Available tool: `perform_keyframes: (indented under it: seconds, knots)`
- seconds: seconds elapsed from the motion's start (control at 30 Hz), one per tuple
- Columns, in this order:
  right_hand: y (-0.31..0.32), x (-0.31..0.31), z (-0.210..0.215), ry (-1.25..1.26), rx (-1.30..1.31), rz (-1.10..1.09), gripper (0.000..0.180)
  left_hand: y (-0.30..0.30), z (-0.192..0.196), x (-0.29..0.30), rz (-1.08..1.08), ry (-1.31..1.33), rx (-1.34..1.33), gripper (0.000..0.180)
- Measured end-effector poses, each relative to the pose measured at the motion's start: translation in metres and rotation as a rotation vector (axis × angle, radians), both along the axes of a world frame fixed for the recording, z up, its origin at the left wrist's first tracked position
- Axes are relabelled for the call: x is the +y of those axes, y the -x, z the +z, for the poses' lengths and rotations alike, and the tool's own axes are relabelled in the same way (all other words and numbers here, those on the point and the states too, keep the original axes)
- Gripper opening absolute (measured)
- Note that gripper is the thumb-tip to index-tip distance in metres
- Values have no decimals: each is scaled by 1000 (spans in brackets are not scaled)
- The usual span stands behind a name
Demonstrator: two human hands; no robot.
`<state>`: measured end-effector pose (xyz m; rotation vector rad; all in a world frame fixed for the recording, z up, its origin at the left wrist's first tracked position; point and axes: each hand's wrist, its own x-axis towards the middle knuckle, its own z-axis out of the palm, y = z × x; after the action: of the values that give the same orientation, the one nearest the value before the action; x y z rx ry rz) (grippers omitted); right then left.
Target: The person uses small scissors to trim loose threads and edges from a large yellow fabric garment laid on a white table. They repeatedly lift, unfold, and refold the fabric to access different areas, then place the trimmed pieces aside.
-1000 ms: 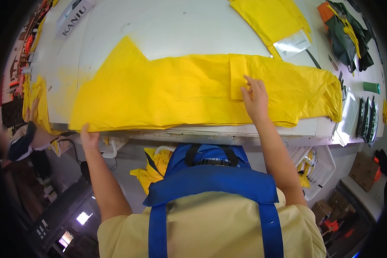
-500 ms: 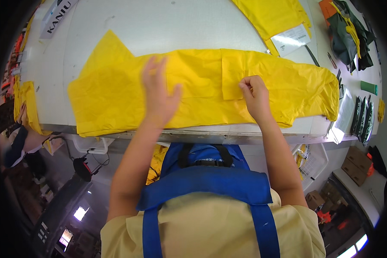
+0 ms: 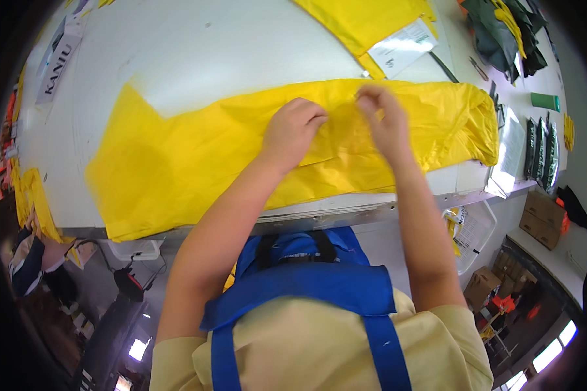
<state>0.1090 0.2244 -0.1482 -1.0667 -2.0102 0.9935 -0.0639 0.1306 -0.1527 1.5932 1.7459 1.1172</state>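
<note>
Garment, yellow [image 3: 222, 146], lies lengthwise across mid-frame. I judge it laid out, not fully flat: corner juts upper left, creases remain right. Left hand [image 3: 291, 135] fingers bunched; right hand [image 3: 387, 124] curled, blurred; gripping cloth, I cannot tell.

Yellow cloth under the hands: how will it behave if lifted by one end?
The yellow cloth likely droops: it lies flat and creased on the table. Its faint sheen suggests a somewhat slippery face. The bunched right end may sag more.
</note>
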Motion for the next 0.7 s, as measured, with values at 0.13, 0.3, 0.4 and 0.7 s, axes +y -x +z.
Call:
perform_keyframes:
  seconds: [0.13,0.3,0.4,0.7]
  knots:
    - [-87,166,-20,-271,-528,-417,35,-4,6,-10,164,150,-307,8]
    - [-175,276,-67,-173,-953,-442,46,-8,1,-14,231,235,-486,11]
    - [-214,321,-79,-183,-1026,-472,46,-11,8,-16,250,275,-514,11]
    - [-262,357,-75,-254,-1292,-432,30,-15,9,-17,297,254,-643,11]
